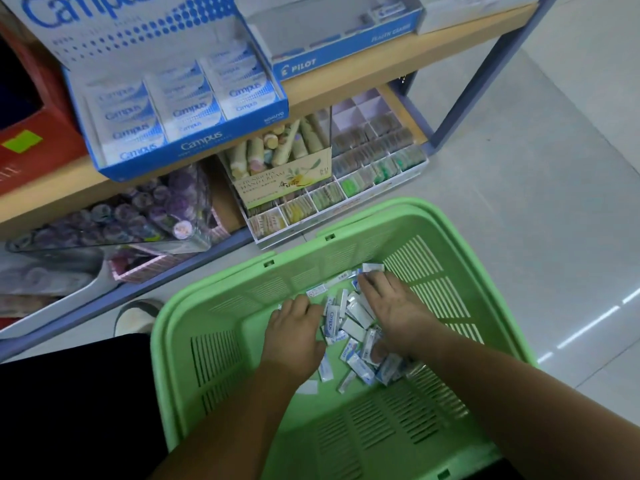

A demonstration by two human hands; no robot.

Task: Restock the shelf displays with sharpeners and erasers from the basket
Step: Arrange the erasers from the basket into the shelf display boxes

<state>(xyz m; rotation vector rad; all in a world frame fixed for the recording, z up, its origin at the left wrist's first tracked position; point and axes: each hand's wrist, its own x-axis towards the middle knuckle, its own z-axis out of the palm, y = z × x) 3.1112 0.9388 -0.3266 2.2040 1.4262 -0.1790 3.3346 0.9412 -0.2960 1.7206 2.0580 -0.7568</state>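
A green plastic basket stands on the floor in front of the shelf. Several small white-and-blue wrapped erasers lie in a heap on its bottom. My left hand is down on the left side of the heap with its fingers curled; what they hold is hidden. My right hand lies flat over the right side of the heap, fingers stretched toward the far wall. On the shelf above, a blue Campus display box holds rows of erasers, and a blue Pilot display box stands beside it, mostly bare.
The lower shelf holds a hand cream box, a white compartment tray of small coloured items and a clear bin of purple rolls. A red box sits far left. My shoe is left of the basket.
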